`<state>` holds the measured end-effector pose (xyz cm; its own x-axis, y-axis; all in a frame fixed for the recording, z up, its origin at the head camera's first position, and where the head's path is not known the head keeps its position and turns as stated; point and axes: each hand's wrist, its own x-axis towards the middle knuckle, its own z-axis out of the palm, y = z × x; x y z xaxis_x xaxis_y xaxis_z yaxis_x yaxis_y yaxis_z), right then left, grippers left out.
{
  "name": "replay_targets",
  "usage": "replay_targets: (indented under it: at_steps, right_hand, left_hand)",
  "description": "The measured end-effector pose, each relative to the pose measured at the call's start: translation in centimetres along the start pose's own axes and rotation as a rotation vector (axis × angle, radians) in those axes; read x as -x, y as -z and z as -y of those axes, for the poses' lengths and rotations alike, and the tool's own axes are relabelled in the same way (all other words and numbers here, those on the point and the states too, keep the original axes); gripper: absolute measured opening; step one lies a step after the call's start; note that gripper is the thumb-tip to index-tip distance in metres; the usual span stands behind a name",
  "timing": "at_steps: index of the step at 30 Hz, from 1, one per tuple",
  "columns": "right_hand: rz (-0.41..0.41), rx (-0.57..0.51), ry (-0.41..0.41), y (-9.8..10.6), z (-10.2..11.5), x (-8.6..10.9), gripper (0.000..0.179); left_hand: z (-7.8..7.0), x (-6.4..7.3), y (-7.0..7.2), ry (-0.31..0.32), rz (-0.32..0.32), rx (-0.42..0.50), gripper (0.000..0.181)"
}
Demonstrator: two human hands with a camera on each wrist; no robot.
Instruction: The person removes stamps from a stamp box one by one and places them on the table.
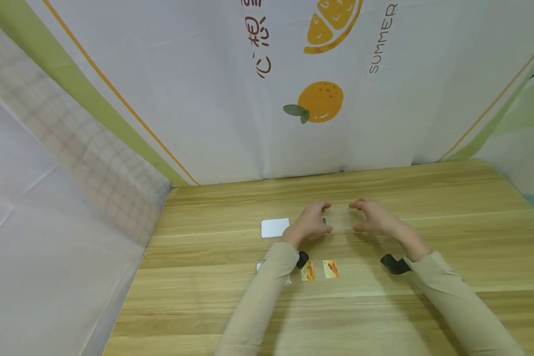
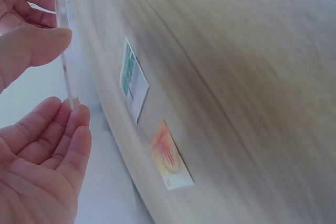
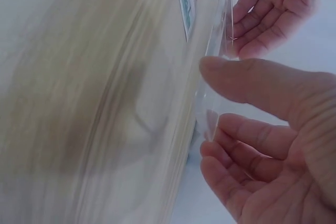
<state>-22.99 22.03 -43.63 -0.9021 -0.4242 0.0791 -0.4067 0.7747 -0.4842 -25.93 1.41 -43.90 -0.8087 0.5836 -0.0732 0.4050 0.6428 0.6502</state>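
Both hands hold a thin clear plastic plate point(image 3: 212, 87) by its opposite edges, above the tabletop. It is so transparent that it barely shows in the head view, and the left wrist view catches it nearly edge-on. My left hand point(image 1: 310, 222) grips one edge between thumb and curled fingers; my right hand point(image 1: 376, 218) grips the other likewise. A small green-and-white picture card point(image 2: 134, 82) lies on the table near the left hand, partly hidden by it in the head view. Beside it is an orange-and-red picture card point(image 2: 170, 156).
A white rectangular piece point(image 1: 275, 228) lies left of the left hand. Two small orange cards, one of them the right-hand card point(image 1: 331, 269), lie between the forearms. Another item point(image 1: 288, 281) is mostly covered by the left sleeve. A printed cloth point(image 1: 231, 123) hangs behind the wooden table point(image 1: 196, 296).
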Motion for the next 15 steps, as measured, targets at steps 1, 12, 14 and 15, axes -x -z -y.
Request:
replay_targets:
  at_steps: [1, 12, 14, 15]
  right_hand:
    - [-0.001, 0.001, 0.005, -0.03, 0.06, -0.05, 0.054]
    - [0.005, -0.015, 0.007, -0.47, 0.63, -0.61, 0.055]
    - [0.003, -0.017, 0.013, -0.55, 0.7, -0.76, 0.054]
    - [0.001, -0.016, 0.016, -0.61, 0.72, -0.84, 0.054]
  left_hand:
    - [0.14, 0.04, 0.03, -0.002, -0.002, 0.002, 0.061]
    - [0.86, 0.74, 0.77, -0.005, -0.026, 0.02, 0.062]
    - [1.01, 0.86, 0.87, -0.009, -0.03, 0.022, 0.062]
    - [1.1, 0.91, 0.93, -0.013, -0.036, 0.021, 0.062]
